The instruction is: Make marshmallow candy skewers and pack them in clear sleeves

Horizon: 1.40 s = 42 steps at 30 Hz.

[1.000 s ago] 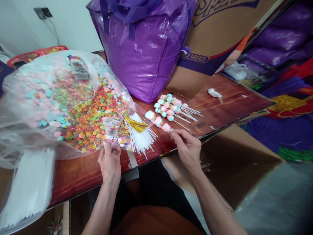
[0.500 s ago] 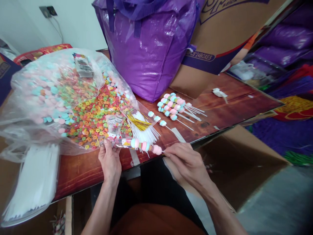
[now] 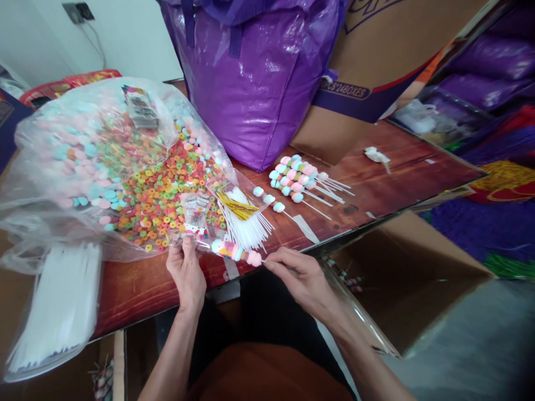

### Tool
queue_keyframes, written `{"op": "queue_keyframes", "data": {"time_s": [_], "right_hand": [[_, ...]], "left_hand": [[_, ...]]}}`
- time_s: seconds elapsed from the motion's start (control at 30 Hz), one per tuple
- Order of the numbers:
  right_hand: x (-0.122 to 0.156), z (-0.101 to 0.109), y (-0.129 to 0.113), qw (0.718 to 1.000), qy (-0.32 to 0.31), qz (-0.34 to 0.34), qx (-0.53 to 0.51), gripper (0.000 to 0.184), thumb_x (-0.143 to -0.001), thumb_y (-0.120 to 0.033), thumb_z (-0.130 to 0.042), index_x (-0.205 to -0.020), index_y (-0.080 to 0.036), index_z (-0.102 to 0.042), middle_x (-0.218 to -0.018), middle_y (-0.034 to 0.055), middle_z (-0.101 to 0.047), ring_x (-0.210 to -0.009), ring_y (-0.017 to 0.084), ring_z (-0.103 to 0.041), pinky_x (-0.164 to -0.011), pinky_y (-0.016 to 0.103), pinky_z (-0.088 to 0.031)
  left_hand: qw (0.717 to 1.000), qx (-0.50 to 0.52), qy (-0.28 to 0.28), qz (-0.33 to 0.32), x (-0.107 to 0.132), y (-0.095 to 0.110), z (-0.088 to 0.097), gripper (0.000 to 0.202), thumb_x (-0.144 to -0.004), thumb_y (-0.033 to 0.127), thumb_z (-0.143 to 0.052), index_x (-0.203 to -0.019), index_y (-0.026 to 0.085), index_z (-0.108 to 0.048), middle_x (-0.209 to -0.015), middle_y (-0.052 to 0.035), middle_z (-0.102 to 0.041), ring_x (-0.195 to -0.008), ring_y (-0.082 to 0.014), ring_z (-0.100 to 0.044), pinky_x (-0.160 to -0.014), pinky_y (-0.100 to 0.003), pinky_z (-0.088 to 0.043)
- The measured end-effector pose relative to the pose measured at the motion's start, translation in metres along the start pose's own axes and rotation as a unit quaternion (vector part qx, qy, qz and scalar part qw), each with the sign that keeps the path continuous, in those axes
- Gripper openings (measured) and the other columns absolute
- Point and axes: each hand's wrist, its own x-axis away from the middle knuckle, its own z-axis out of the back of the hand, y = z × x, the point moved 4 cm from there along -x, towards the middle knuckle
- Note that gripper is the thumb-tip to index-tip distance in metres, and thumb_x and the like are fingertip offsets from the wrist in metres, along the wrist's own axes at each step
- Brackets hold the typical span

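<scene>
My right hand (image 3: 298,278) pinches the bare stick end of a candy skewer (image 3: 236,252) threaded with pink, blue and other soft pieces. Most of the skewer lies inside a clear printed wrapper (image 3: 204,243), whose far end my left hand (image 3: 186,270) grips between thumb and fingers. Both hands are above the front edge of the wooden-patterned table (image 3: 142,292). Just behind them lies a bundle of white sticks (image 3: 246,225) with gold twist ties (image 3: 236,206) on it. Finished-looking skewers (image 3: 295,177) rest in a cluster farther right, beside a shorter skewer (image 3: 270,199).
A large clear bag (image 3: 50,150) of pastel candies and ring candies (image 3: 163,195) spreads over the left. White sticks in plastic (image 3: 56,306) overhang the front left edge. A purple bag (image 3: 254,83) and a carton (image 3: 376,61) stand behind. An open cardboard box (image 3: 409,289) sits below right.
My right hand has moved left, sliding the skewer deeper into the clear wrapper. My left hand stays nearly in place, holding the wrapper's end.
</scene>
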Motion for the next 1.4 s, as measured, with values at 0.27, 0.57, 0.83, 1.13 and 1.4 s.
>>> {"op": "queue_keyframes", "data": {"time_s": [0.27,0.57,0.83,1.13,1.4], "right_hand": [[0.003,-0.008,0.012,0.992,-0.032,-0.111,-0.054,0.025,-0.091,-0.033,-0.059,-0.070,-0.020,-0.064,-0.062,-0.0025,-0.055,-0.060,0.013,-0.050,-0.055,0.025,-0.036],[0.004,-0.017,0.011,0.996,-0.022,-0.078,-0.023,0.027,-0.096,-0.035,-0.053,-0.075,-0.020,-0.063,-0.060,-0.0043,-0.049,-0.056,0.012,-0.045,-0.057,0.025,-0.035],[0.007,-0.031,0.004,0.994,0.030,0.037,0.100,0.023,-0.097,-0.026,-0.052,-0.082,-0.021,-0.068,-0.074,0.0015,-0.068,-0.066,0.014,-0.057,-0.071,0.027,-0.039],[0.015,-0.060,0.012,0.889,-0.049,-0.293,-0.348,0.025,-0.083,-0.037,-0.065,-0.070,-0.016,-0.062,-0.046,-0.0075,-0.041,-0.042,0.005,-0.027,-0.045,0.023,-0.015],[0.025,-0.079,0.021,0.766,-0.084,-0.364,-0.523,0.027,-0.073,-0.036,-0.079,-0.071,-0.013,-0.065,-0.043,-0.0098,-0.042,-0.036,0.000,-0.018,-0.043,0.021,-0.011]], "left_hand": [[0.999,0.007,-0.011,0.036,-0.006,-0.004,0.000,0.034,-0.080,0.051,-0.071,-0.088,0.018,-0.064,-0.087,-0.0025,-0.068,-0.082,-0.0156,-0.064,-0.075,-0.026,-0.051],[0.994,0.044,-0.044,0.095,0.004,0.003,-0.010,0.042,-0.078,0.058,-0.072,-0.092,0.020,-0.059,-0.083,-0.0013,-0.069,-0.067,-0.0141,-0.066,-0.065,-0.027,-0.054],[0.980,0.050,-0.101,0.167,0.017,0.000,-0.018,0.037,-0.074,0.047,-0.080,-0.094,0.020,-0.064,-0.088,-0.0032,-0.071,-0.080,-0.0152,-0.070,-0.072,-0.026,-0.054],[0.954,0.165,-0.123,0.217,0.023,-0.008,-0.026,0.029,-0.078,0.043,-0.078,-0.091,0.020,-0.068,-0.094,-0.0057,-0.077,-0.089,-0.0183,-0.073,-0.084,-0.031,-0.055],[0.954,0.181,-0.107,0.214,0.022,-0.011,-0.025,0.031,-0.076,0.046,-0.080,-0.092,0.021,-0.069,-0.096,-0.0064,-0.077,-0.095,-0.0219,-0.073,-0.085,-0.034,-0.056]]}}
